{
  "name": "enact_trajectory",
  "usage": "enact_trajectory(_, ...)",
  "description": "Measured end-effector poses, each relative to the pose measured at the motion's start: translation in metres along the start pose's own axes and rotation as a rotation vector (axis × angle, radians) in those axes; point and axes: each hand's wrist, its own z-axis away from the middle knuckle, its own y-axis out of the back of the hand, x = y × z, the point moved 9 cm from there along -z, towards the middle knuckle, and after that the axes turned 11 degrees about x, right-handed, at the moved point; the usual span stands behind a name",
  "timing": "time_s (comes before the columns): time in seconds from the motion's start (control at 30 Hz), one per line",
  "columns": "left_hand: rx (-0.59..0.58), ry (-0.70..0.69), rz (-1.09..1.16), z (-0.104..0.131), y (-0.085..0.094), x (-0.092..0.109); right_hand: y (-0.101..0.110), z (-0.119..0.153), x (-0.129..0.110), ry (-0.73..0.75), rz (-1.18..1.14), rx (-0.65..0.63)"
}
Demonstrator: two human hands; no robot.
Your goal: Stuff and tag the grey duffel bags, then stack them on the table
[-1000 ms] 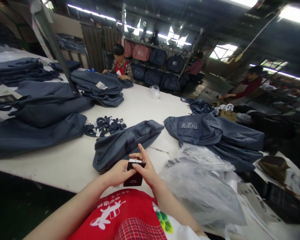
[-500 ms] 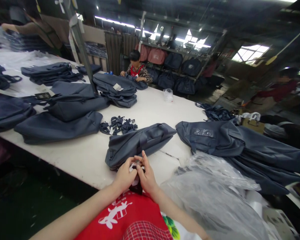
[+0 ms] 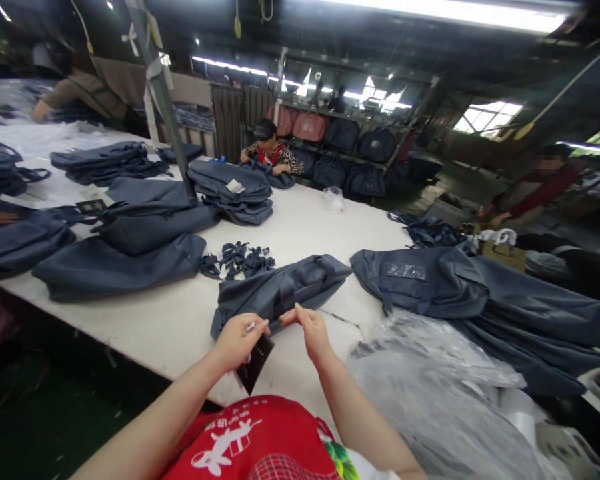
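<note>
My left hand (image 3: 241, 339) pinches a black hang tag (image 3: 256, 365) by its upper end, with a bit of something white showing at the fingers. The tag hangs down above the table edge, in front of my red apron. My right hand (image 3: 310, 330) is raised a short way to the right, fingers bent toward the left hand and fingertips drawn together. Whatever lies between them is too small to make out. Just beyond both hands, a dark blue bag (image 3: 280, 293) lies on its side on the white table, its strap across the top.
Dark straps (image 3: 237, 260) lie heaped behind the bag. Folded blue bags (image 3: 120, 267) fill the left; more bags (image 3: 425, 280) and clear plastic (image 3: 430, 387) lie right. A metal post (image 3: 167, 113) rises at the table. A co-worker (image 3: 273, 153) handles a bag across it.
My hands, close together before, have moved apart. The black tag now hangs in full view from my left hand, while my right hand has shifted right and away from it.
</note>
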Motion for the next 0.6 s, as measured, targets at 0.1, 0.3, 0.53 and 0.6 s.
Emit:
enact_trajectory(0.1,0.062,-0.016,-0.166,-0.025,0.026,-0.003,0.022,-0.029,-0.008,0.101,0.267,0.245)
enact_trajectory(0.3,-0.026,-0.131,-0.507,-0.064,0.017,0.003,-0.017,-0.050,0.005,-0.079,0.032,-0.101)
enact_trajectory(0.53,-0.081,-0.129,-0.532,-0.069,-0.030,0.018,-0.009,-0.048,0.007,-0.182,-0.151,-0.177)
enact_trajectory(0.6,-0.102,-0.120,-0.512,-0.066,-0.043,0.022,-0.010,-0.050,0.006,-0.148,-0.133,-0.221)
